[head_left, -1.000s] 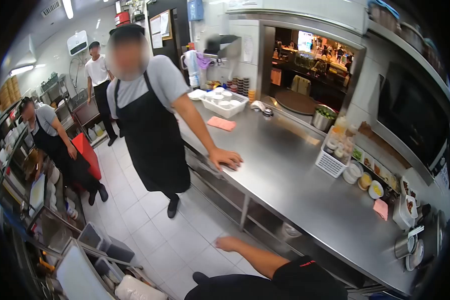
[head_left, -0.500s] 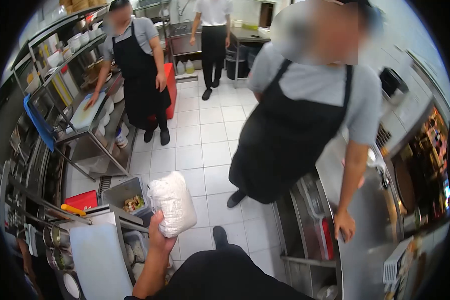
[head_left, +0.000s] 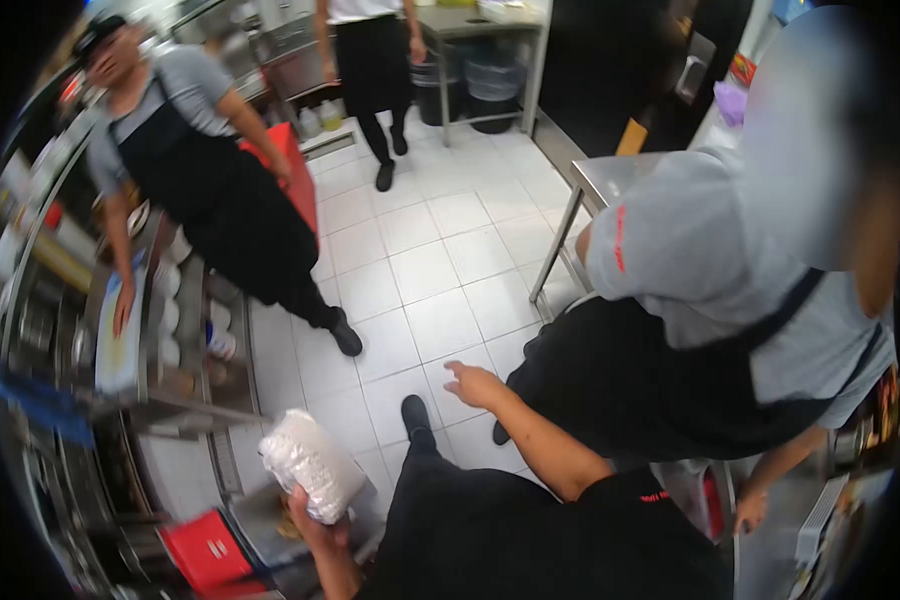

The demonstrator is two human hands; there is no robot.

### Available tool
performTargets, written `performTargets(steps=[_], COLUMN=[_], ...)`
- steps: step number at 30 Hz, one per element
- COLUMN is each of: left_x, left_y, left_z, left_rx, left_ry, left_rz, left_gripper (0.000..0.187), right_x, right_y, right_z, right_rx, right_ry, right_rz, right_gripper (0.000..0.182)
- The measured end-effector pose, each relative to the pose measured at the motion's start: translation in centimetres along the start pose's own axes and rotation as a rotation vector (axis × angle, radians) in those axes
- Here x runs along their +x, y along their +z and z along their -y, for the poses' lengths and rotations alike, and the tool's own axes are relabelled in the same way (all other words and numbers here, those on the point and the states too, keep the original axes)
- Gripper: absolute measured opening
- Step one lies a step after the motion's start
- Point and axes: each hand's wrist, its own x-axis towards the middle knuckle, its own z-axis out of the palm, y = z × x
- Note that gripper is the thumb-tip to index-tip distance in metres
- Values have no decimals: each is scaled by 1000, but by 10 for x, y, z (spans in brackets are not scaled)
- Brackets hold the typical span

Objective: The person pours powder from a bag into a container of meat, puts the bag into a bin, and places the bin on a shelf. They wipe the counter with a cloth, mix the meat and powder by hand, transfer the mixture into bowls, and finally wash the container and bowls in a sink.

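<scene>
A bulky white package (head_left: 313,468), wrapped in crinkled clear plastic, rests in my left hand (head_left: 320,530) over the floor at lower left; what is inside I cannot make out. My left fingers curl around its lower side. Out in front of my body, my right hand (head_left: 476,386) is held above the tiles with nothing in it, its fingers partly extended. Below the package stands a grey bin (head_left: 270,535), partly hidden by it, beside a red box-like item (head_left: 208,550).
A co-worker in a black apron (head_left: 610,375) stands close on my right, a hand on the steel counter (head_left: 770,545). Another person (head_left: 210,180) leans on a cutting board (head_left: 120,335) at the left shelving. A third person (head_left: 375,70) is farther back on the tiled floor (head_left: 430,270).
My view has swung right and my body has moved forward. The white package has shifted down and left in view, still in my left hand. My right arm has come into sight.
</scene>
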Motion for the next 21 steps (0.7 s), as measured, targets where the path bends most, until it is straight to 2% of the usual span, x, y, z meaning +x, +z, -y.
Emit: performTargets(steps=[1,4,9,12,16,19,20,21], left_x=[29,127,267,335,412,453,466,484], left_y=[7,35,110,165,236,289,307,321], left_z=[-5,-25,-41,-34,10,47,56,61], left_rx=[-27,65,228,290,332,314,337,386], left_ry=[-39,-123,-254,-369,-451,-551,-572,-621], left_rz=[18,37,172,375,542,556,546,619], left_gripper=[66,68,65,66,65,63,73,73], right_x=[27,94,157,161,178,183,188,195], right_y=[-7,-34,-74,-112,-130,-152,-149,-131], right_z=[3,2,-41,-71,-121,-160,-185,-218], right_rx=[23,32,256,335,476,629,618,611], right_ry=[25,342,618,787,935,984,977,974], right_rz=[-35,21,-221,-343,-582,-702,-753,-794], right_gripper=[59,71,79,81,73,69,68,66])
